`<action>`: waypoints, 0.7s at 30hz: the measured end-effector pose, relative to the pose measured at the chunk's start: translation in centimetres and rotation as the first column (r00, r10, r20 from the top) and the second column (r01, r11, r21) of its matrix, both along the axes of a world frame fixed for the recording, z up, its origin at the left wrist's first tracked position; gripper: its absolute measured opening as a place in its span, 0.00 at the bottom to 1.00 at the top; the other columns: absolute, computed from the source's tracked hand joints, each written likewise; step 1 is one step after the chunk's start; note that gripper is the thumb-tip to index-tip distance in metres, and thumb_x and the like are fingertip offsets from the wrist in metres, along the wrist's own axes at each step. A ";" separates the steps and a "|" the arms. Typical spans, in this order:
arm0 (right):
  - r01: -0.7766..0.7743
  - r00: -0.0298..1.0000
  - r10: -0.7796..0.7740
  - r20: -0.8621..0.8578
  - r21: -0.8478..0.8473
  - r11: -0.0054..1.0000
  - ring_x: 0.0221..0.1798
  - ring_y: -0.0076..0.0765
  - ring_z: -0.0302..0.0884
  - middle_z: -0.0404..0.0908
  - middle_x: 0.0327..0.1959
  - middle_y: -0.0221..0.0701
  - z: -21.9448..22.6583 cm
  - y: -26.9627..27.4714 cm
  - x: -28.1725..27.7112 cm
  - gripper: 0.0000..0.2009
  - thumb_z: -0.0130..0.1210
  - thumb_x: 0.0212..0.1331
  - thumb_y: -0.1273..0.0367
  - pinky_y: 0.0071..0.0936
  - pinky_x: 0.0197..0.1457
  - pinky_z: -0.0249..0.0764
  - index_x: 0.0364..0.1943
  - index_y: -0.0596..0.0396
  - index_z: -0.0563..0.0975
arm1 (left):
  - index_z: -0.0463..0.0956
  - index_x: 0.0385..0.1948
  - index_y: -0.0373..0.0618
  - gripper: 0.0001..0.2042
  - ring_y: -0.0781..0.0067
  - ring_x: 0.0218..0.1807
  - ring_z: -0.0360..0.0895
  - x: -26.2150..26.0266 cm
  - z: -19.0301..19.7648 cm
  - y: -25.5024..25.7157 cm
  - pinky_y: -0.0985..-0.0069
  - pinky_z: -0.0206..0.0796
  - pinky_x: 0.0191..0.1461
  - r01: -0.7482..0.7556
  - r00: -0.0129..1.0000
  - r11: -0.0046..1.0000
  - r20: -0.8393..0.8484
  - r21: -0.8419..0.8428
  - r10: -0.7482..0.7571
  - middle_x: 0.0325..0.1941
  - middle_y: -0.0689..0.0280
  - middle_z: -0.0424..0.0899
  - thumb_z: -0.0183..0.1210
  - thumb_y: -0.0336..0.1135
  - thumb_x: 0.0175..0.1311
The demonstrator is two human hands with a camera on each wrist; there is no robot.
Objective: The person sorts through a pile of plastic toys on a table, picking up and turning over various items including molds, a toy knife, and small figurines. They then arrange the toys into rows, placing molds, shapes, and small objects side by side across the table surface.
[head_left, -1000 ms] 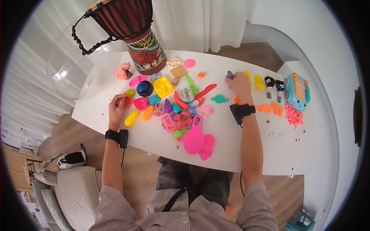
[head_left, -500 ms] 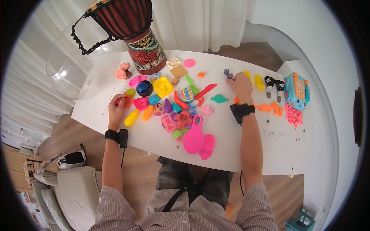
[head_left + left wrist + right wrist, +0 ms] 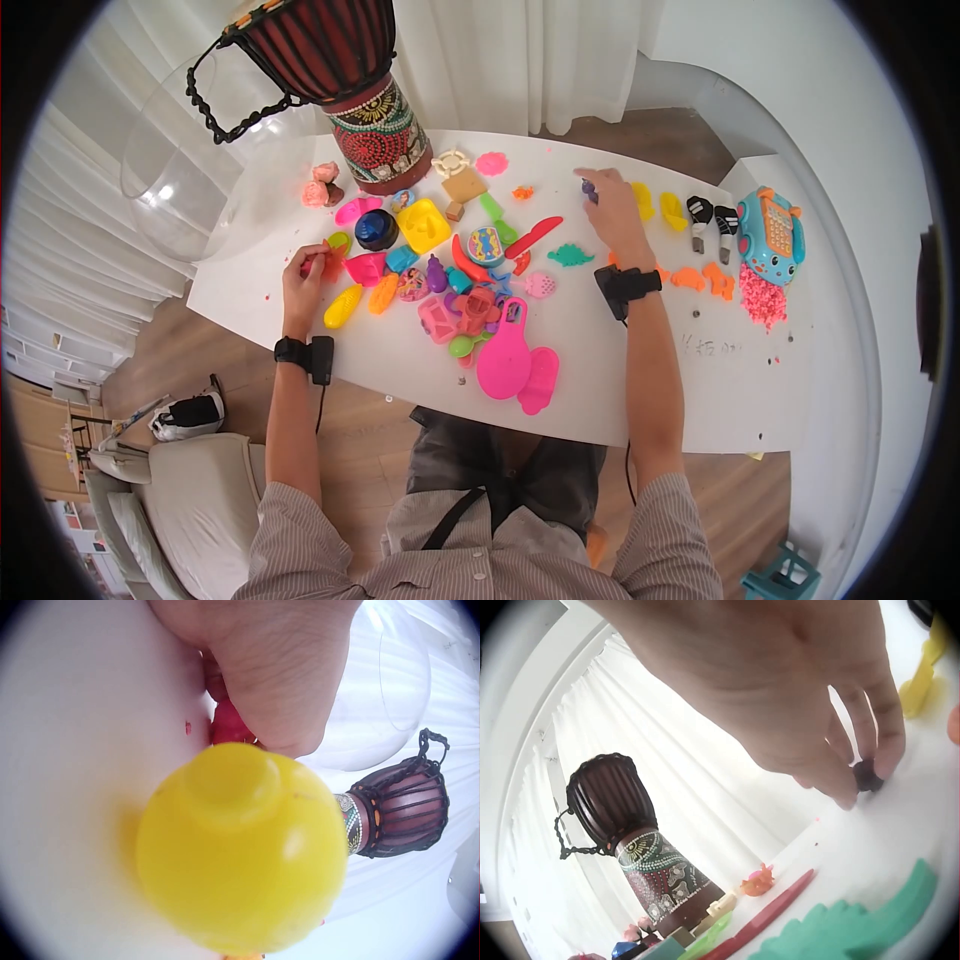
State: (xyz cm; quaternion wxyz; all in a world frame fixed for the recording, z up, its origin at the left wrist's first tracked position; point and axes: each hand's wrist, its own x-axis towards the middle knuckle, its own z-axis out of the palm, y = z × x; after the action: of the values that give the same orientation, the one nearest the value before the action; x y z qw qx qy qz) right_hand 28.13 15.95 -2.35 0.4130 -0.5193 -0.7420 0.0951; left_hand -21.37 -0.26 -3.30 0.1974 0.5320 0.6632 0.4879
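My left hand (image 3: 300,283) rests at the left of the table and holds a small red toy (image 3: 231,724), mostly hidden by the fingers. Just past it lies a green-yellow toy piece (image 3: 340,242). A yellow toy corn cob (image 3: 342,307) lies beside that hand and fills much of the left wrist view. At the far right of the table, my right hand (image 3: 620,218) pinches a small dark purple toy figure (image 3: 868,777) between thumb and fingers, down at the white surface. A green toy dinosaur (image 3: 570,256) lies to the left of this hand.
Colourful toys cover the middle, among them a pink paddle-shaped toy (image 3: 503,362), a red toy knife (image 3: 533,238) and a yellow mould (image 3: 424,226). A drum (image 3: 380,135) stands at the back left. A toy telephone (image 3: 770,236) stands right, beside pink beads (image 3: 763,303).
My right hand has shifted slightly, and its fingers now reach over the purple figure, which showed more fully half a second ago. The left hand stays in place.
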 end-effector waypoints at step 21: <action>-0.010 0.996 -0.004 -0.084 -0.169 0.986 0.50 0.50 0.85 0.85 0.44 0.41 0.8 0.4 1.8 0.16 0.60 0.56 0.84 0.39 0.53 0.80 0.46 0.54 0.76 | 0.84 0.51 0.39 0.11 0.76 0.49 0.81 -0.3 -0.1 0.0 0.76 0.71 0.57 0.006 1.000 1.000 0.003 -0.031 -0.006 0.47 0.66 0.88 0.57 0.32 0.76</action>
State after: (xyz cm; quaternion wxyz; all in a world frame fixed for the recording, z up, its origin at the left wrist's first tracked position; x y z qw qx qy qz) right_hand 29.95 16.34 -1.59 0.3980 -0.5471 -0.7140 0.1802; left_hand -21.67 -0.29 -3.41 0.2080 0.5302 0.6687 0.4780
